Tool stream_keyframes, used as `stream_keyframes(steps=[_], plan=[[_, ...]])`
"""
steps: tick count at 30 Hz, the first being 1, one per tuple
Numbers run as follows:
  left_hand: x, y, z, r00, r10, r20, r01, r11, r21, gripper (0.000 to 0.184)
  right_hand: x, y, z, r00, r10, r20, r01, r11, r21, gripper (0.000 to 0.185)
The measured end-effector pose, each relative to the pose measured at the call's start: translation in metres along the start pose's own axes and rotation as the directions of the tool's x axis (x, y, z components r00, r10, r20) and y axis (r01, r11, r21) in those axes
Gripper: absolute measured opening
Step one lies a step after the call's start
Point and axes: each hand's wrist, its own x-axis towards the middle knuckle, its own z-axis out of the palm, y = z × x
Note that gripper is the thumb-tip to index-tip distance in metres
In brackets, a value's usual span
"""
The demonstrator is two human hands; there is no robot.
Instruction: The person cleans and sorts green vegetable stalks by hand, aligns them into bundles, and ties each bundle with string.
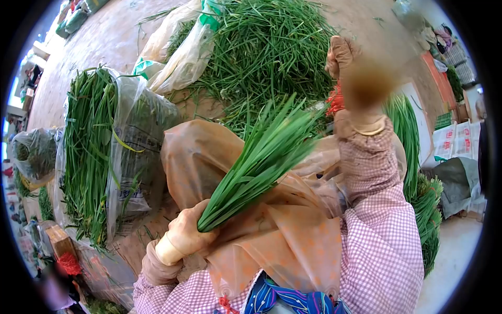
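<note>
My left hand (189, 230), in a pale glove, is closed round the base of a bunch of long green leaves like garlic chives (256, 167). The bunch slants up and to the right over my lap, its tips smeared by motion. My right hand (341, 55), gloved too, is raised beyond my right knee with its fingers curled; a brown blur covers part of it, and I cannot make out what it holds. Red ties (335, 99) hang beside my right wrist. Just past my knees lies a large loose heap of the same leaves (266, 52).
A translucent apron (272, 225) covers my lap. On the left stands an opened plastic bag (141, 110) beside stacked green leaves (86, 157). More bundled leaves (405, 125) lie on the right. A wooden block (57, 238) and red strings (68, 264) sit at the lower left.
</note>
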Motion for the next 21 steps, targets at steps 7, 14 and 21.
stream_keyframes(steps=[7,14,21], plan=[[0.001,0.000,0.008,0.990,0.124,-0.067,-0.118,0.990,0.078,0.049,-0.025,-0.014,-0.001,0.610,0.289,0.738,-0.150,0.956,-0.250,0.031],[-0.007,0.013,0.007,0.975,0.162,-0.153,-0.144,0.982,0.122,0.048,-0.048,0.001,0.027,0.559,-0.079,0.825,0.519,0.810,-0.274,0.018],[-0.002,-0.008,-0.002,0.690,0.469,-0.552,-0.194,0.854,0.483,0.052,-0.068,0.018,0.035,0.895,-0.391,0.213,0.438,0.860,-0.261,0.014]])
